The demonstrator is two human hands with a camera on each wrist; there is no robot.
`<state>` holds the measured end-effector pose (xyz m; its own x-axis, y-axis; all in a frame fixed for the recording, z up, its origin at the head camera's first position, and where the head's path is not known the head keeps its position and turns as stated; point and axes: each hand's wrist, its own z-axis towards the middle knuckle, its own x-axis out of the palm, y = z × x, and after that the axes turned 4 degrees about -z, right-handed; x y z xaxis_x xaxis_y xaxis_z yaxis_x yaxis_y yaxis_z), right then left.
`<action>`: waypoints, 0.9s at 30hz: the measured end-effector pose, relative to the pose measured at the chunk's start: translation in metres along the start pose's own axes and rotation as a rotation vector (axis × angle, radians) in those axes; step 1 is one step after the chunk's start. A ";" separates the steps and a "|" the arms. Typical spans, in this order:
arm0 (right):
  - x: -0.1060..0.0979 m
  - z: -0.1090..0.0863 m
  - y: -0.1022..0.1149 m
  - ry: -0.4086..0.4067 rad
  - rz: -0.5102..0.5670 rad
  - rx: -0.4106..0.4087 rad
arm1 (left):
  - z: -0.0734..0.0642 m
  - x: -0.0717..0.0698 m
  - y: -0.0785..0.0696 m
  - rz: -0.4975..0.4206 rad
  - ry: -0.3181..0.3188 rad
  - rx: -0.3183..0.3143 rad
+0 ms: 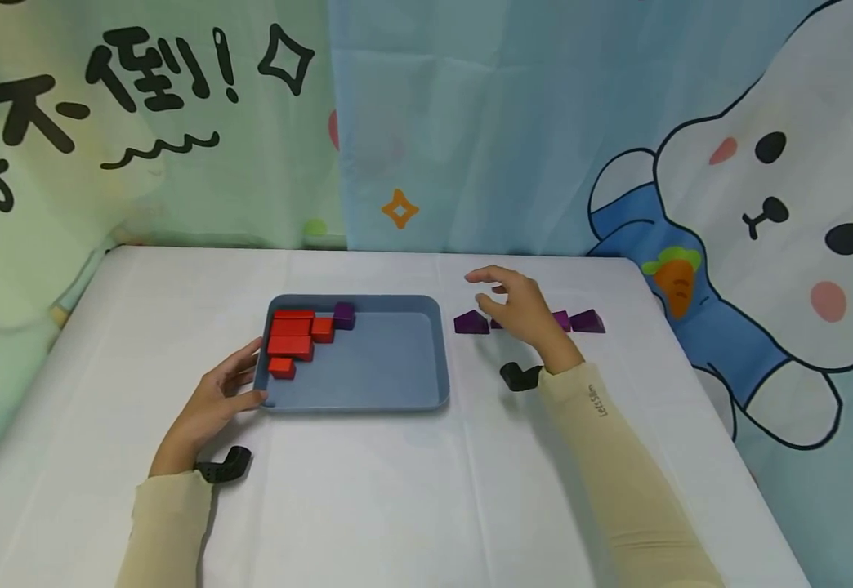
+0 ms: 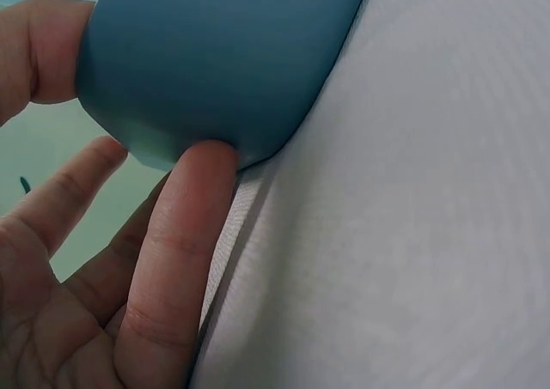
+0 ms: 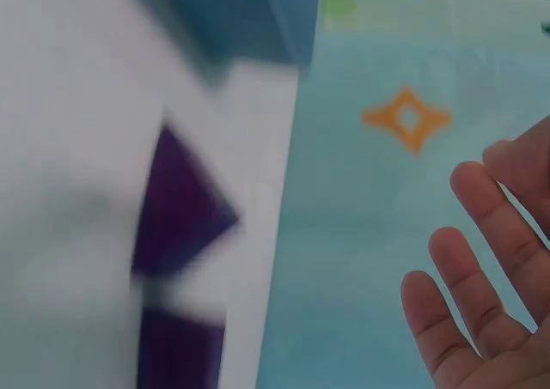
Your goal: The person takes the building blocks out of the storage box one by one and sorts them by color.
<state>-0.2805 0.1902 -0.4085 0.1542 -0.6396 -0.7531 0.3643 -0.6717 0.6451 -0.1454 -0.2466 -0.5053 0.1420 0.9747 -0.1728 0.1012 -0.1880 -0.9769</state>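
My left hand (image 1: pixel 216 404) holds the blue-grey tray (image 1: pixel 375 406) at its left end, thumb by the near corner and fingers along the side. In the left wrist view, fingertips (image 2: pixel 210 161) meet the tray's outer wall (image 2: pixel 223 54). Inside the tray, several red blocks (image 1: pixel 290 347) lie grouped at the left, with a purple block (image 1: pixel 344 316) against the far wall. My right hand (image 1: pixel 518 306) hovers over a row of purple blocks (image 1: pixel 471 323), fingers apart and holding nothing. It partly hides the row's middle. The right wrist view shows purple blocks (image 3: pixel 180 209), blurred.
A white cloth (image 1: pixel 368 498) covers the table. Behind it hang printed curtains with a rabbit figure (image 1: pixel 757 212) at the right. Black wrist cameras (image 1: pixel 228 464) are worn on both wrists. Another purple block (image 1: pixel 587 322) ends the row at the right.
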 end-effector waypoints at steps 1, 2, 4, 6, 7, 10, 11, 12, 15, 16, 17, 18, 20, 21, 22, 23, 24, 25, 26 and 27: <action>0.007 0.003 0.004 0.001 0.020 -0.017 | 0.000 -0.001 0.000 0.000 0.001 0.004; 0.014 0.005 0.009 0.002 0.041 -0.032 | 0.000 -0.001 0.000 0.000 0.001 0.008; 0.027 0.011 0.018 0.001 0.090 -0.058 | 0.000 -0.002 -0.001 -0.007 0.003 0.021; 0.039 0.018 0.027 0.002 0.148 -0.077 | 0.001 -0.003 0.000 -0.017 0.001 0.032; 0.045 0.021 0.031 0.006 0.173 -0.078 | 0.001 -0.003 0.000 -0.023 0.001 0.038; 0.064 0.032 0.041 0.018 0.247 -0.057 | 0.003 -0.003 0.001 -0.037 0.004 0.044; 0.070 0.035 0.044 0.025 0.266 -0.044 | 0.003 -0.003 0.002 -0.041 0.004 0.041; 0.076 0.038 0.046 0.033 0.283 -0.032 | 0.004 -0.004 0.003 -0.044 0.005 0.040; 0.094 0.046 0.052 0.053 0.319 0.000 | 0.005 -0.004 0.003 -0.048 0.007 0.032; 0.100 0.048 0.053 0.064 0.325 0.012 | 0.005 -0.004 0.003 -0.047 0.005 0.031; 0.105 0.050 0.054 0.077 0.337 0.017 | 0.005 -0.004 0.003 -0.048 0.005 0.029; 0.111 0.051 0.055 0.089 0.346 0.021 | 0.005 -0.004 0.003 -0.048 0.005 0.030; 0.120 0.054 0.057 0.111 0.348 0.035 | 0.005 -0.003 0.003 -0.048 0.001 0.030; 0.123 0.054 0.058 0.122 0.349 0.044 | 0.005 -0.003 0.003 -0.052 0.001 0.032; 0.127 0.055 0.059 0.132 0.346 0.054 | 0.005 -0.003 0.003 -0.048 -0.001 0.031; 0.130 0.056 0.060 0.139 0.343 0.064 | 0.005 -0.003 0.003 -0.048 -0.001 0.032; 0.133 0.057 0.061 0.144 0.336 0.079 | 0.005 -0.003 0.003 -0.046 -0.003 0.034; 0.135 0.058 0.062 0.147 0.326 0.095 | 0.005 -0.003 0.003 -0.046 -0.004 0.035; 0.138 0.059 0.063 0.152 0.317 0.111 | 0.005 -0.003 0.004 -0.048 -0.004 0.037; 0.140 0.061 0.064 0.153 0.305 0.124 | 0.005 -0.003 0.004 -0.050 -0.005 0.040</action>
<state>-0.2913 0.0351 -0.4652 0.3778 -0.7607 -0.5278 0.1672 -0.5047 0.8470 -0.1505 -0.2491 -0.5092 0.1324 0.9833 -0.1247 0.0688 -0.1346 -0.9885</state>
